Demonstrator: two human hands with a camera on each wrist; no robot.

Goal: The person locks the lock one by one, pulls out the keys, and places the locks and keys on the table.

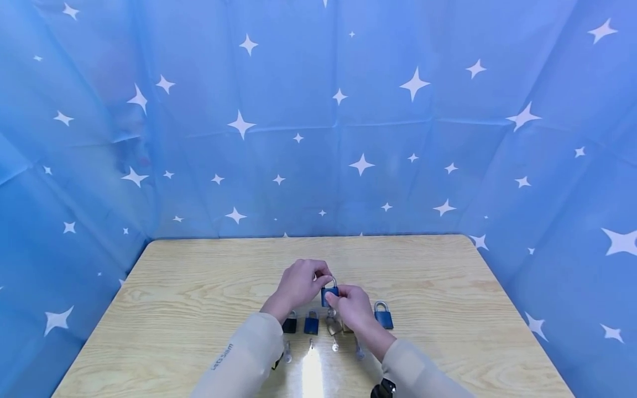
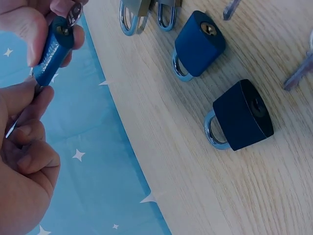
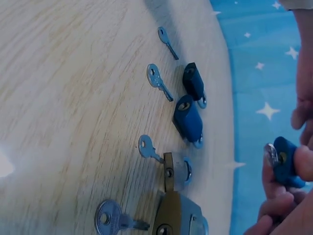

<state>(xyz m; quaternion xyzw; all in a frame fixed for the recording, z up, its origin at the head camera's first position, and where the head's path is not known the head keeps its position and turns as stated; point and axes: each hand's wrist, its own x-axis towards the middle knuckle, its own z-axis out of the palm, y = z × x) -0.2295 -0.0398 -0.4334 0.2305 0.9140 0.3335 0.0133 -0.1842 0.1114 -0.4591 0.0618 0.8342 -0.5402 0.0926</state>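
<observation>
Both hands hold one blue padlock (image 1: 328, 297) above the table. My left hand (image 1: 300, 283) pinches its silver shackle from above. With thumb and fingers, my right hand (image 1: 354, 308) grips the padlock's body. A small silver key (image 2: 74, 13) shows its round head at the keyhole end of the lock; how deep it sits cannot be told. Below the hands, a black padlock (image 1: 289, 325), a dark blue padlock (image 1: 311, 324) and a silver padlock (image 1: 333, 326) lie in a row. Beside the silver one, a brass-coloured padlock (image 3: 168, 213) is partly hidden by my right hand in the head view.
Another blue padlock (image 1: 384, 316) lies to the right of the right hand. Loose keys lie nearer the front, among them a silver key (image 3: 157, 81) and a larger key (image 3: 110, 218). A blue star-patterned curtain (image 1: 298, 138) hangs behind the wooden table (image 1: 199, 271).
</observation>
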